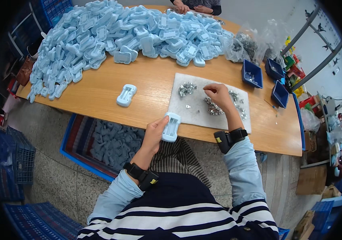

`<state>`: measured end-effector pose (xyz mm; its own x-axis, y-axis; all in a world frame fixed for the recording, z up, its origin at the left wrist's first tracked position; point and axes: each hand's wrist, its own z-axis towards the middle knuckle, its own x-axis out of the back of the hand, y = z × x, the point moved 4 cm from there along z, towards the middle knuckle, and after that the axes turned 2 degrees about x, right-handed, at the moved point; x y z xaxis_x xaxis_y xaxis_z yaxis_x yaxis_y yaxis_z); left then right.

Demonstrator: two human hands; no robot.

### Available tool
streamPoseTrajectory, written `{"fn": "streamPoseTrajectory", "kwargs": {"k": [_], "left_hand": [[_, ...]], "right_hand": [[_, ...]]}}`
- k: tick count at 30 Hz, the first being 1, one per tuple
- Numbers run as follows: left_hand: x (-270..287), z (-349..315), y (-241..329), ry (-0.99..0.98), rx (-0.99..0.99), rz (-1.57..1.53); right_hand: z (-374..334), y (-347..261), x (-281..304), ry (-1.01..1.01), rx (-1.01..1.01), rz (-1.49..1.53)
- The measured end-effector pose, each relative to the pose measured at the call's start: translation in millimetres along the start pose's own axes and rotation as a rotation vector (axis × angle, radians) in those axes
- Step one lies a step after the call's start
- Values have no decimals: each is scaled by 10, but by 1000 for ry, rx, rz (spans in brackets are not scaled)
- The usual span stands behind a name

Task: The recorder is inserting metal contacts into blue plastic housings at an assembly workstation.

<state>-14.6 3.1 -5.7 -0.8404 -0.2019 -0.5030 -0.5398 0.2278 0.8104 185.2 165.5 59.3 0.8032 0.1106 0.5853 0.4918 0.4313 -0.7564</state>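
My left hand (155,135) grips a light blue plastic battery-compartment housing (171,127) at the table's front edge, its hollow slots facing up. Over a white foam mat (180,116), my right hand (219,97) is closed in a pinch; anything between its fingertips is too small to make out. Beneath and beside that hand lies a heap of small metal clips (212,107). Another small pile of metal clips (187,89) sits at the mat's upper left, with a few loose ones nearby. A second blue housing (126,95) rests alone on the table to the left.
A large mound of blue housings (111,34) covers the far left. Dark blue bins (252,74) and plastic bags of metal parts (246,45) stand at the right. Below the table is a blue crate (83,165) of housings. Another person's hands (191,8) work at the far edge.
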Motion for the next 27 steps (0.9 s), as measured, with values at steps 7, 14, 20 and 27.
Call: {"fn": "streamPoseTrajectory", "kwargs": {"k": [7, 14, 20, 27], "left_hand": [[7, -11, 11, 25, -8, 17], [3, -8, 16, 15, -2, 15], [16, -24, 9, 18, -23, 10], [3, -32, -31, 14, -7, 25]], "right_hand": [[-221, -82, 4, -159, 116, -313], [-224, -91, -68, -164, 272, -576], [-216, -229, -135, -171, 332, -438], [-160, -7, 167, -35, 61, -394]]}}
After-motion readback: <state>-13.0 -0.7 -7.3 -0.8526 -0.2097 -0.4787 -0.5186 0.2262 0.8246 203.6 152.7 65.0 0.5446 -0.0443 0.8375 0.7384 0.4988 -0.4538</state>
